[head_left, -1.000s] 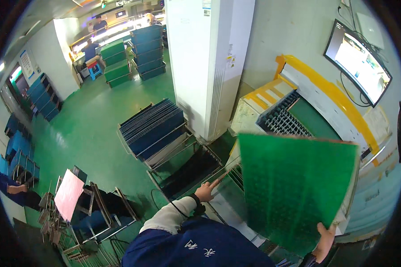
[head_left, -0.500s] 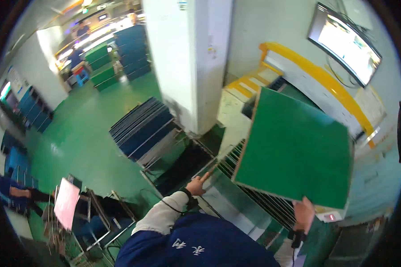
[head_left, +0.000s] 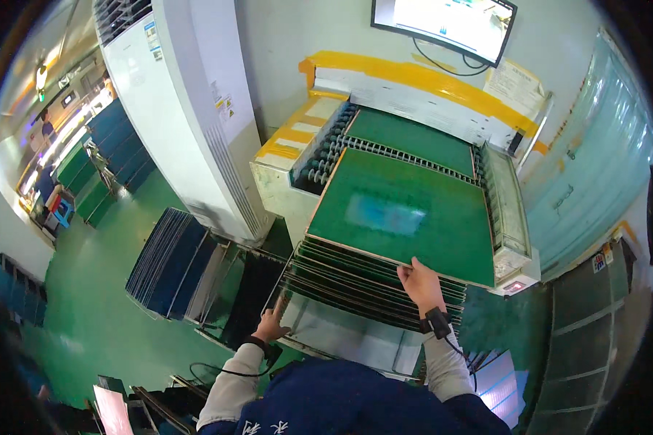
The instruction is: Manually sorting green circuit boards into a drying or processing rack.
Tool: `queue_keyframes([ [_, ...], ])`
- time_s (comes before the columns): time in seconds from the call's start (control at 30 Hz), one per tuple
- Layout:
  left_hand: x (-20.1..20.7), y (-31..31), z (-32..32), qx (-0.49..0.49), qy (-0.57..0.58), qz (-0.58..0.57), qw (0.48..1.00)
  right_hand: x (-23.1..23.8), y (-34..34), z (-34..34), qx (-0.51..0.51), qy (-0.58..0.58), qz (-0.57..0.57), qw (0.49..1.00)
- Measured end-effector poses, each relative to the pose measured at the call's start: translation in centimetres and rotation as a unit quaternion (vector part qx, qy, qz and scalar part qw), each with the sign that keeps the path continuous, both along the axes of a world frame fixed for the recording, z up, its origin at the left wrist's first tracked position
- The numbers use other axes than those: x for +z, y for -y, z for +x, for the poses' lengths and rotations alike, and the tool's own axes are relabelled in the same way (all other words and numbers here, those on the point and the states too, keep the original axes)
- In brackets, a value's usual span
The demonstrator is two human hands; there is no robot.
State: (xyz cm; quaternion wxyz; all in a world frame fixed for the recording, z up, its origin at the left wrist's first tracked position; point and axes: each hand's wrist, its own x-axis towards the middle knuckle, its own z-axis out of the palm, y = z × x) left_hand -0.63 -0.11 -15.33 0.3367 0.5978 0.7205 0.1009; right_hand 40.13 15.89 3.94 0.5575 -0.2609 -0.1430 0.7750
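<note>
A flat green rectangular panel (head_left: pixel 406 228) lies at a slight slant over the near part of a roller conveyor (head_left: pixel 325 165), its near edge overhanging a slotted metal rack (head_left: pixel 370 301). Its underside is hidden, and a bright reflection blurs part of its face. The right hand (head_left: pixel 419 286) grips the near edge right of its middle; the fingers under the edge cannot be seen. That forearm reaches up and forward, a dark band at the wrist. The left hand (head_left: pixel 270 326) is lower and to the left, fingers pointing up beside the rack's corner; how tightly it is closed cannot be told. Both upper arms are out of sight below the navy garment (head_left: pixel 355 402).

Beyond, a second green panel (head_left: pixel 413 141) rests flat on the rollers. The monitor (head_left: pixel 446 25) on the wall is cut off at the top. To the left stand a tall white cabinet (head_left: pixel 170 109) and a rack of dark panels (head_left: pixel 170 264). A pink sheet (head_left: pixel 112 409) is cropped at the lower edge.
</note>
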Motion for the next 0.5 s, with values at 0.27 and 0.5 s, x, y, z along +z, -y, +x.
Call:
queue_keyframes([
  [0.27,-0.7,0.0,-0.3,-0.014,-0.019,0.004,1.0,-1.9,-3.6,-1.8,0.067,0.057,-0.021,0.996],
  [0.5,-1.7,-0.1,0.0,-0.016,-0.048,0.008,0.999,-3.6,-5.6,-2.4,0.063,0.068,-0.047,0.995],
])
